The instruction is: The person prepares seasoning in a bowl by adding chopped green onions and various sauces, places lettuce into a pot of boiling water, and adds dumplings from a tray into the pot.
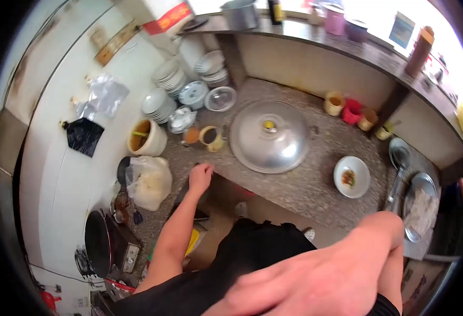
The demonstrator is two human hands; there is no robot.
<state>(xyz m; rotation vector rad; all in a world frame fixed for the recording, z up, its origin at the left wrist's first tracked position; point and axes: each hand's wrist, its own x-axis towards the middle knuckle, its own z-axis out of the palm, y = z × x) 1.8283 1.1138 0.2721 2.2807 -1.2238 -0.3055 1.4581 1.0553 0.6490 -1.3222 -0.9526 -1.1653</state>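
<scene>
My left hand [201,177] is at the front edge of the counter, its fingers curled together. Whatever they hold, if anything, is hidden. Just beyond it stand a cream mug of dark liquid [211,138] and a small container of orange-brown seasoning [191,136]. My right hand [316,274] is raised close to the camera, back side up, in front of my body. Its fingertips run out of the bottom of the view. Past it, a white bowl [351,177] with some chopped seasoning inside sits on the counter. A large domed metal lid [269,137] lies left of that bowl.
Stacked bowls [170,78] fill the back left corner. A cream bucket [147,138] and a plastic bag of pale food [150,183] line the left side. At right are a ladle [397,174] and a metal tray of pale food [420,208]. A raised shelf [316,48] runs behind.
</scene>
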